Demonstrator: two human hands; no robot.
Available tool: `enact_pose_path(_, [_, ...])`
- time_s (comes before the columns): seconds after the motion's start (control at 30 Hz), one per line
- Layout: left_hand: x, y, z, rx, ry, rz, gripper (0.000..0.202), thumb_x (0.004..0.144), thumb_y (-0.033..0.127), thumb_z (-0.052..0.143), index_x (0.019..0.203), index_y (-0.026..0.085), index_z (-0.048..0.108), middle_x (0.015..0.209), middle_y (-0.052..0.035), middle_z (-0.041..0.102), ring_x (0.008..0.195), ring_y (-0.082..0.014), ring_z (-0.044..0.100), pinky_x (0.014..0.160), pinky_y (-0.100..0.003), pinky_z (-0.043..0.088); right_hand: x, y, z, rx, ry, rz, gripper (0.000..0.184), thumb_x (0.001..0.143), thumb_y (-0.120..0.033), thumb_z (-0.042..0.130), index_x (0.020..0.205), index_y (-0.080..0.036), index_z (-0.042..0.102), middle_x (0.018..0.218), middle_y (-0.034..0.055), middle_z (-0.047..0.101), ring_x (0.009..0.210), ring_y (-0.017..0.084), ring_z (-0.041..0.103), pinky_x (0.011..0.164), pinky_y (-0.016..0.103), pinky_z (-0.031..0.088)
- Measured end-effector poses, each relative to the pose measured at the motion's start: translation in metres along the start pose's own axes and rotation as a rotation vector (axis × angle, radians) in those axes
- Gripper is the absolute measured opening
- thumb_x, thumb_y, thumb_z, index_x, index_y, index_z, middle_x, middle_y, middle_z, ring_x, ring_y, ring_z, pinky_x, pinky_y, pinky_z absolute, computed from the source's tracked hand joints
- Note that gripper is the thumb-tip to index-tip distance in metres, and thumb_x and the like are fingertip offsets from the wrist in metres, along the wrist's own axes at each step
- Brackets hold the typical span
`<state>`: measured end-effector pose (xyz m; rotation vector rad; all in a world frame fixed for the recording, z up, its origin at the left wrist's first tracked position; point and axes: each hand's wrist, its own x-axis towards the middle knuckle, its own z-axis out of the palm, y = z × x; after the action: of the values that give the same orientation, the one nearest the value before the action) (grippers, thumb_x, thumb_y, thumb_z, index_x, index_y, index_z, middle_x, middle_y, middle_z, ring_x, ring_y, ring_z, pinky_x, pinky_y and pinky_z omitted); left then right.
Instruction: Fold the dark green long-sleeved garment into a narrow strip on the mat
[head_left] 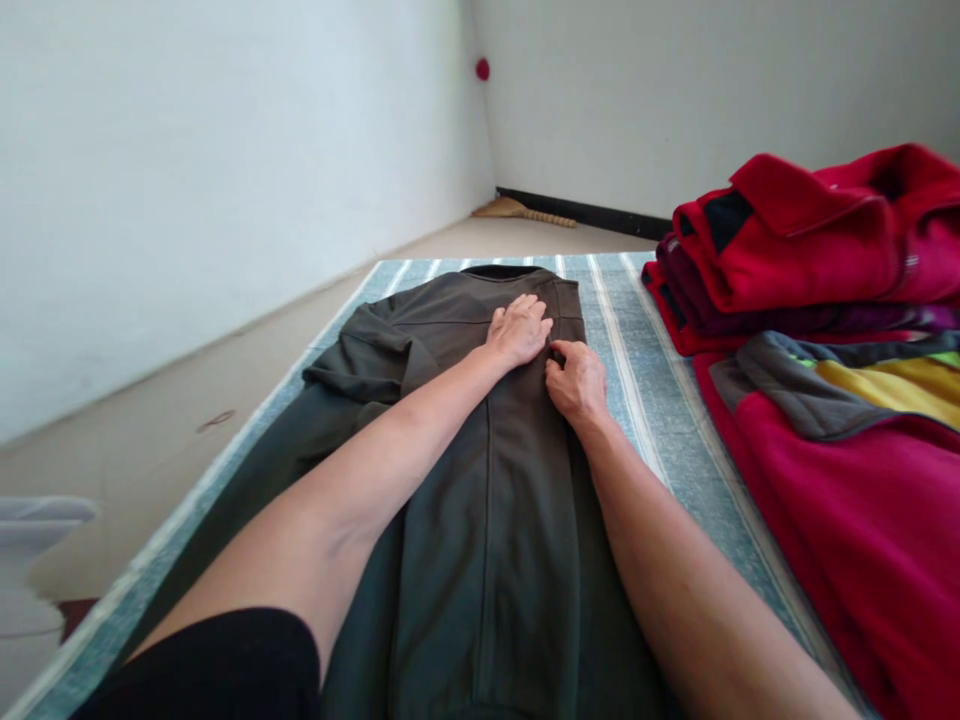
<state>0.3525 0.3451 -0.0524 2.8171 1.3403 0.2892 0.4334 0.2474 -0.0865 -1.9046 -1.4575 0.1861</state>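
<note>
A dark grey-green garment (pixel 480 520) lies spread lengthwise on a blue-and-white striped mat (pixel 637 350), with one sleeve folded in at the left. My left hand (pixel 519 328) rests flat on the garment's upper part, fingers stretched out and together. My right hand (pixel 576 382) is just beside it, fingers curled in a pinch on the garment's fabric near its right edge. Both forearms reach out over the cloth.
A stack of folded red and purple garments (pixel 810 250) sits at the mat's right side, above a magenta, grey and yellow piece (pixel 847 470). White walls meet in a corner ahead, with a small broom (pixel 525 212) on the floor. Bare floor lies left of the mat.
</note>
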Motion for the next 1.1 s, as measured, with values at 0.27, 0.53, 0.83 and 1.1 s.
enact_pose_path(0.27, [-0.142,0.035,-0.042,-0.121,-0.112,0.078,0.041,0.095,0.032,0.04,0.127,0.01,0.05,0.144,-0.0155,0.042,0.137,-0.0237,0.032,0.111,-0.039,0.028,-0.001,0.002,0.001,-0.008,-0.012,0.014,0.035,0.08,-0.019,0.048,0.11,-0.014,0.066,0.107,0.0107,0.067,0.102,0.023,0.058,0.09,0.032,0.04])
enact_pose_path(0.53, [-0.223,0.061,-0.036,-0.135,-0.326,0.071,0.07,0.091,0.053,0.043,0.146,0.012,0.026,0.156,-0.0152,0.013,0.144,-0.0267,0.007,0.115,-0.051,0.013,-0.004,0.0,-0.001,-0.006,-0.027,0.027,0.036,0.08,-0.018,0.048,0.11,-0.013,0.067,0.11,0.0118,0.067,0.106,0.024,0.058,0.093,0.032,0.04])
enact_pose_path(0.83, [-0.244,0.078,-0.048,-0.176,-0.346,0.086,0.074,0.09,0.061,0.04,0.146,0.016,0.027,0.156,-0.0135,0.013,0.144,-0.0287,0.007,0.115,-0.054,0.016,-0.004,0.002,0.003,0.006,-0.011,-0.001,0.035,0.079,-0.017,0.049,0.108,-0.011,0.068,0.108,0.0131,0.067,0.105,0.025,0.059,0.092,0.033,0.041])
enact_pose_path(1.1, [-0.255,0.084,-0.053,-0.242,-0.39,0.067,0.074,0.091,0.062,0.037,0.147,0.015,0.026,0.156,-0.0124,0.008,0.144,-0.0273,0.002,0.116,-0.054,0.01,-0.006,0.004,0.003,-0.014,-0.008,-0.009,0.035,0.08,-0.019,0.048,0.108,-0.013,0.068,0.108,0.0122,0.067,0.104,0.025,0.059,0.092,0.034,0.042])
